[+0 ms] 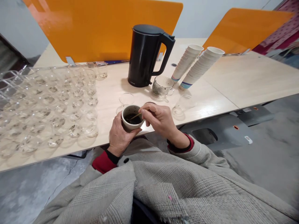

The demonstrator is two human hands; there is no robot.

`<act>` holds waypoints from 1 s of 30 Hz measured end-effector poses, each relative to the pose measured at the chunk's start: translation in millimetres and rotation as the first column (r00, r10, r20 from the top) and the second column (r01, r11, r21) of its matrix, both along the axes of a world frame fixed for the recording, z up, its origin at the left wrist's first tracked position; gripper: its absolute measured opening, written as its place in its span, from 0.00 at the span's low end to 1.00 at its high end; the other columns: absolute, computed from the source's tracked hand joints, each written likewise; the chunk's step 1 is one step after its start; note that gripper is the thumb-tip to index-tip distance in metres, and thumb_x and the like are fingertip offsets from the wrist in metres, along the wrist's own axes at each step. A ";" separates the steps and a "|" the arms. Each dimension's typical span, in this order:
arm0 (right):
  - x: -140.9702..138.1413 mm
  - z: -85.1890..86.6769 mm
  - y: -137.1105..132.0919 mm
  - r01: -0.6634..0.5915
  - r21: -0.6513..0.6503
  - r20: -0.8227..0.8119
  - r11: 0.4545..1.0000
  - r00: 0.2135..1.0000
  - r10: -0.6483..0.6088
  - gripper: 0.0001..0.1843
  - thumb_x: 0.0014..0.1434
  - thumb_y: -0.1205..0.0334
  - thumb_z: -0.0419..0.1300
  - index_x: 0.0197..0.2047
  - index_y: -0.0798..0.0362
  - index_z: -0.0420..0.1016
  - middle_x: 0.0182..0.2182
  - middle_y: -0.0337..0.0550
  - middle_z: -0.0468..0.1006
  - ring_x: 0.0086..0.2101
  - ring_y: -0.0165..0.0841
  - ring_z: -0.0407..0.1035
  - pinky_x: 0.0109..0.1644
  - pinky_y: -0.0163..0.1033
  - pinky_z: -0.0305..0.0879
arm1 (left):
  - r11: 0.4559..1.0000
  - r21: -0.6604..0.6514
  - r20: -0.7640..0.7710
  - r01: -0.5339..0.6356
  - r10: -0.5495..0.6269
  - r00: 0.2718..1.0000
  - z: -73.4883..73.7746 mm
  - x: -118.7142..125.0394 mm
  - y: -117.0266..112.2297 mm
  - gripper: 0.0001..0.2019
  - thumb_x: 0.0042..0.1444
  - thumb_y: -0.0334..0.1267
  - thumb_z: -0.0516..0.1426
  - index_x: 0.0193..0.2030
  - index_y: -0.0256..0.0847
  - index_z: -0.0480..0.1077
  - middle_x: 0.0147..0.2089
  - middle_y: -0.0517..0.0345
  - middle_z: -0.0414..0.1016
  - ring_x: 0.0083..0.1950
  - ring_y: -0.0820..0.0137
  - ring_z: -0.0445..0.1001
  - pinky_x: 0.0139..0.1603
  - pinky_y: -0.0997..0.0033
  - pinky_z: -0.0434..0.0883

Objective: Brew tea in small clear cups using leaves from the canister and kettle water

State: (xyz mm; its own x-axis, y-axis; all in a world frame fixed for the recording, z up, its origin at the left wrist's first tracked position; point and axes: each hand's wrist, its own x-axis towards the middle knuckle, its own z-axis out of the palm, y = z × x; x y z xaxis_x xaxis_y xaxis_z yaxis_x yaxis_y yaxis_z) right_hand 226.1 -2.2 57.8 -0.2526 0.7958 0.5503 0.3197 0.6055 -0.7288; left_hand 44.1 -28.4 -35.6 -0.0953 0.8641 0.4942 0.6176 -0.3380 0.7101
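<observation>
- Small pale cup (127,124), holding something dark, is at the near edge of the wooden table (233,84), at about 6 o'clock from the black electric kettle (144,56).
- The left hand (119,135) wraps the small pale cup from the 7 o'clock side. The fingers curl round its wall and the thumb lies along the near side. Whether its base rests on the tabletop cannot be told.
- The right hand (158,119) is at 3 o'clock of the cup, thumb and forefinger pressed together on a thin stick (135,116). The other fingers are loosely curled.
- The stick slants down from the pinch, and its far end dips into the dark contents.
- A ribbed glass pitcher (161,85) stands just beside the kettle, at its 5 o'clock.
- Two leaning stacks of paper cups (187,67) lie at 3 o'clock of the kettle.
- Rows of small glass cups (46,105) cover the table at 9 o'clock of the hands.
- A clear glass piece (126,99) sits at 12 o'clock of the cup, and another (182,105) at 2 o'clock of the right hand.
- Orange dividers (102,28) stand along the far edge of the table.
</observation>
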 end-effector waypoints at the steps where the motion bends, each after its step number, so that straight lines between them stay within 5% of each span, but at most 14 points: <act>1: 0.5 0.3 0.6 0.008 -0.064 -0.055 0.998 0.998 -0.011 0.11 0.71 0.59 0.61 0.35 0.51 0.78 0.23 0.33 0.75 0.20 0.24 0.67 0.24 0.32 0.62 | 1.000 0.007 -0.001 0.001 -0.001 1.000 0.1 -0.1 0.0 0.51 0.44 0.49 0.78 0.71 0.45 0.60 0.66 0.42 0.77 0.67 0.49 0.78 0.67 0.47 0.77; 4: 4.1 3.2 3.7 0.017 -0.204 -0.222 0.979 0.973 -0.064 0.15 0.69 0.51 0.65 0.34 0.51 0.78 0.22 0.32 0.75 0.17 0.22 0.65 0.20 0.31 0.60 | 1.000 0.002 0.000 0.009 -0.009 1.000 0.9 -0.4 -0.2 0.50 0.45 0.50 0.78 0.71 0.45 0.60 0.67 0.42 0.77 0.68 0.49 0.78 0.68 0.47 0.76; 10: 15.9 13.7 10.3 0.072 -0.251 -0.395 0.965 0.903 -0.170 0.17 0.64 0.45 0.71 0.34 0.51 0.80 0.23 0.32 0.76 0.17 0.22 0.65 0.18 0.30 0.59 | 1.000 0.007 0.005 0.010 -0.010 1.000 1.8 -0.2 -0.3 0.49 0.46 0.51 0.77 0.71 0.44 0.60 0.67 0.41 0.77 0.68 0.49 0.78 0.69 0.46 0.75; 24: 30.1 13.4 38.0 0.166 -0.150 -0.500 0.975 0.838 -0.220 0.19 0.67 0.41 0.68 0.37 0.48 0.78 0.25 0.32 0.74 0.18 0.23 0.64 0.17 0.30 0.59 | 1.000 -0.008 0.012 0.018 -0.018 1.000 4.7 -0.5 -0.9 0.48 0.48 0.51 0.77 0.71 0.44 0.61 0.66 0.42 0.77 0.68 0.49 0.78 0.69 0.46 0.76; 30: 13.3 7.5 48.1 0.282 -0.057 -0.483 0.958 0.832 -0.273 0.20 0.71 0.39 0.62 0.40 0.47 0.75 0.26 0.33 0.74 0.19 0.24 0.65 0.21 0.32 0.63 | 1.000 -0.018 0.001 0.020 -0.020 1.000 3.8 -0.8 0.1 0.49 0.46 0.53 0.77 0.71 0.45 0.60 0.66 0.43 0.77 0.68 0.49 0.78 0.69 0.46 0.75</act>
State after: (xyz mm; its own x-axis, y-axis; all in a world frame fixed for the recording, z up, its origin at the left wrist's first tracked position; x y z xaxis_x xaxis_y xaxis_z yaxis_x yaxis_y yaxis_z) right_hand 239.4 45.9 65.3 0.2770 0.7826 0.5575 0.0882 0.5570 -0.8258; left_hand 43.3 -28.3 -31.8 -0.0782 0.8749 0.4780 0.6102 -0.3372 0.7169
